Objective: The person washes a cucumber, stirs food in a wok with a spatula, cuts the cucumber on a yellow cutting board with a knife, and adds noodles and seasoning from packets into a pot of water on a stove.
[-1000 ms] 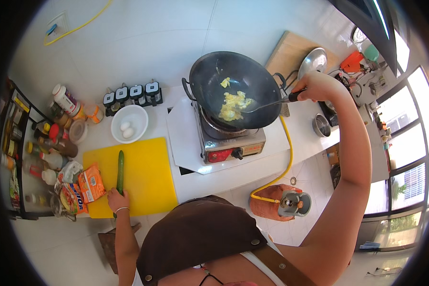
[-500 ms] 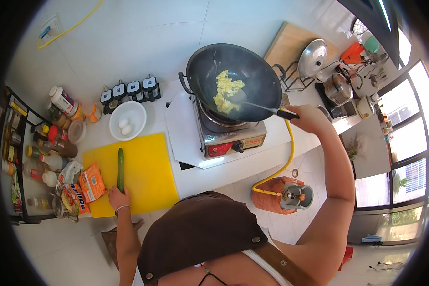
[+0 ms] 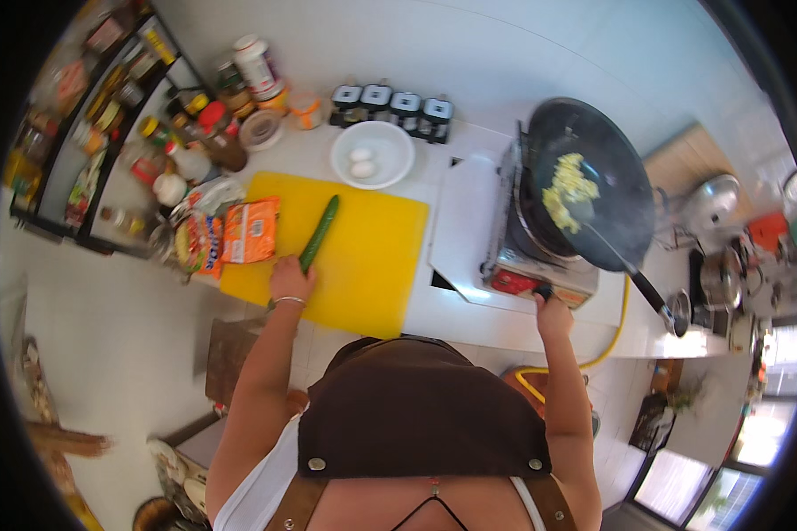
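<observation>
My left hand [image 3: 291, 280] is closed around the near end of a green cucumber [image 3: 321, 228], which lies on the yellow cutting board [image 3: 381, 257]. At the front of the gas stove [image 3: 584, 276], my right hand [image 3: 553, 317] has its fingers closed on the black control knob [image 3: 543, 290]. Above the burner sits a black wok [image 3: 620, 168] holding cooked scrambled egg [image 3: 568, 184]. A spatula [image 3: 653, 292] rests in the wok by itself, its blade at the egg and its black handle hanging over the near right rim.
A white bowl [image 3: 397, 164] with two eggs stands behind the board. Orange food packets [image 3: 251, 232] lie on its left side, near a bottle rack [image 3: 88, 177]. Black-lidded seasoning jars [image 3: 406, 104] line the wall. A yellow hose [image 3: 615, 332] runs to a gas cylinder below.
My right hand has let go of the spatula and moved down to the stove knob. My left hand stays on the cucumber. The view has swung to the right.
</observation>
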`<state>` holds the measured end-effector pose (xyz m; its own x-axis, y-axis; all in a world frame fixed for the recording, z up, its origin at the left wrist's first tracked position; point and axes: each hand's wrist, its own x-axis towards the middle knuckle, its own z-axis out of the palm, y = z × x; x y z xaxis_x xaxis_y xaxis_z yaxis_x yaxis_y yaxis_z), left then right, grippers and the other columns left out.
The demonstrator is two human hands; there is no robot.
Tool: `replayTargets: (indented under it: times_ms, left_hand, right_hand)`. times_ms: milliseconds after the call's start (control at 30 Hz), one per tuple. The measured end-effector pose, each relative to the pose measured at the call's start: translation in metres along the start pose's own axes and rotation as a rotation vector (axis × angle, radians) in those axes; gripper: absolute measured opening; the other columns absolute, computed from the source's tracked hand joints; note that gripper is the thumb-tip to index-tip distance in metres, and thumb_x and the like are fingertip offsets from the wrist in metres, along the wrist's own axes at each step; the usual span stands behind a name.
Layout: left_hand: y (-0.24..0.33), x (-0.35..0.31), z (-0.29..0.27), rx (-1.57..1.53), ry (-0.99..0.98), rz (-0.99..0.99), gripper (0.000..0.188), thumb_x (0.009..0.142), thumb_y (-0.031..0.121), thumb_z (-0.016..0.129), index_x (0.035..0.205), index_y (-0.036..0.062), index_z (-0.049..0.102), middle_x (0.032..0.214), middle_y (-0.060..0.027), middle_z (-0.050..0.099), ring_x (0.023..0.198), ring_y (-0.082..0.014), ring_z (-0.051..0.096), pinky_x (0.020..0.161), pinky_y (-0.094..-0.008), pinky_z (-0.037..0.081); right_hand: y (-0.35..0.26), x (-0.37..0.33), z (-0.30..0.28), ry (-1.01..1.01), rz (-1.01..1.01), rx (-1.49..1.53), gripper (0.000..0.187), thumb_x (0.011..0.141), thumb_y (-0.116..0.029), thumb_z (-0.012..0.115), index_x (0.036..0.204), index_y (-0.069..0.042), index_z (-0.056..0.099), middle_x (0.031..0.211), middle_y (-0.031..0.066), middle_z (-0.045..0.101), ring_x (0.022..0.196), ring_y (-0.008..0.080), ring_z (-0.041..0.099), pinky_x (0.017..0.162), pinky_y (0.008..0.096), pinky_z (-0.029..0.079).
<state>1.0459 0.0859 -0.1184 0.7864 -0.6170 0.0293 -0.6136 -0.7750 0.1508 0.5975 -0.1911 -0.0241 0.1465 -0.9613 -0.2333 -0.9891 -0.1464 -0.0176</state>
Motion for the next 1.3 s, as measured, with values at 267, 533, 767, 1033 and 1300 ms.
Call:
replayTargets:
  times_ms: [267, 533, 767, 1033, 1300]
  left_hand:
    - [-0.006, -0.007, -0.004, -0.072, -0.021, 0.018, 0.038, 0.077, 0.034, 0.066, 0.095, 0.0025, 0.058, 0.095, -0.0170, 0.059, 0.092, -0.0324, 0.059, 0.077, -0.0449, 0.050]
    - [-0.022, -0.013, -0.013, -0.152, 0.027, 0.105, 0.042, 0.070, 0.028, 0.069, 0.100, 0.0008, 0.057, 0.094, -0.0185, 0.058, 0.091, -0.0354, 0.057, 0.078, -0.0473, 0.045]
    - [-0.009, -0.002, -0.007, -0.187, 0.056, 0.354, 0.060, 0.075, 0.025, 0.065, 0.125, -0.0025, 0.048, 0.124, -0.0259, 0.051, 0.117, -0.0407, 0.046, 0.100, -0.0521, 0.033]
    - [0.048, -0.028, -0.002, -0.373, 0.252, 0.860, 0.046, 0.071, 0.020, 0.067, 0.111, -0.0007, 0.057, 0.123, -0.0244, 0.051, 0.111, -0.0407, 0.048, 0.097, -0.0544, 0.034]
    - [0.063, -0.023, -0.068, -0.413, 0.314, 0.651, 0.043, 0.068, 0.019, 0.070, 0.107, 0.0026, 0.059, 0.120, -0.0175, 0.054, 0.109, -0.0368, 0.051, 0.096, -0.0504, 0.038]
  right_hand:
    - [0.037, 0.022, 0.049, -0.068, 0.106, 0.694, 0.060, 0.096, -0.052, 0.043, 0.079, 0.003, 0.060, 0.051, 0.0127, 0.058, 0.039, 0.0207, 0.059, 0.037, 0.0329, 0.045]
    - [-0.027, -0.042, 0.053, -0.316, -0.147, 0.297, 0.040, 0.090, -0.035, 0.057, 0.078, 0.003, 0.061, 0.053, 0.0113, 0.060, 0.040, 0.0204, 0.057, 0.041, 0.0324, 0.046]
    - [-0.130, -0.123, 0.029, -0.592, -0.461, 0.189, 0.037, 0.084, -0.039, 0.054, 0.097, -0.007, 0.067, 0.096, 0.0163, 0.068, 0.093, 0.0362, 0.063, 0.082, 0.0460, 0.049]
    - [-0.065, -0.144, 0.041, -0.621, -0.203, 0.205, 0.044, 0.087, -0.038, 0.057, 0.117, -0.006, 0.060, 0.113, 0.0198, 0.063, 0.107, 0.0376, 0.057, 0.091, 0.0455, 0.045]
    - [-0.007, -0.193, 0.118, -0.572, -0.269, 0.392, 0.045, 0.081, -0.031, 0.067, 0.114, -0.001, 0.063, 0.095, 0.0212, 0.067, 0.090, 0.0368, 0.065, 0.078, 0.0445, 0.051]
